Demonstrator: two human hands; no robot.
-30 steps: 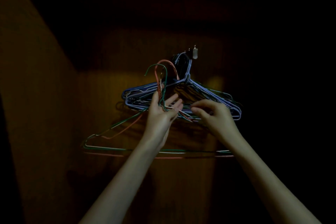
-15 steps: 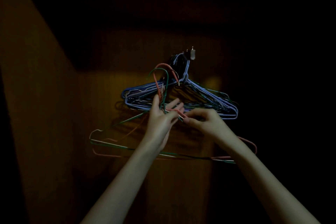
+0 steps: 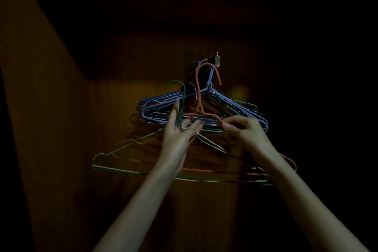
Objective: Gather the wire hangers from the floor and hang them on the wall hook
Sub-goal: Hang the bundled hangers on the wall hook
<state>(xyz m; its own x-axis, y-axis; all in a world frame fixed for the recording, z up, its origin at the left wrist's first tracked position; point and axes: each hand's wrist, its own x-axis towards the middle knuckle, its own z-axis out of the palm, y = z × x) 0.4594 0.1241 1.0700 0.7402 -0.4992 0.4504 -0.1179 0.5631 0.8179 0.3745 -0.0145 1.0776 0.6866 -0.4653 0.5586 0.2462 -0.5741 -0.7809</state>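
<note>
While the right hand pinches the pink hanger, its hook just at 7 o'clock of the wall hook, the left hand grips the green hanger.

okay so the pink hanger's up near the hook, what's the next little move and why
Probably lift the pink hanger a little up and right with the right hand, then lower its curved top over the wall hook. Its top sits just below the hook, seemingly not yet over it, while the left hand holds the green hanger.

wall: brown wood grain | light: dim, warm patch at centre | surroundings: deep shadow
</note>
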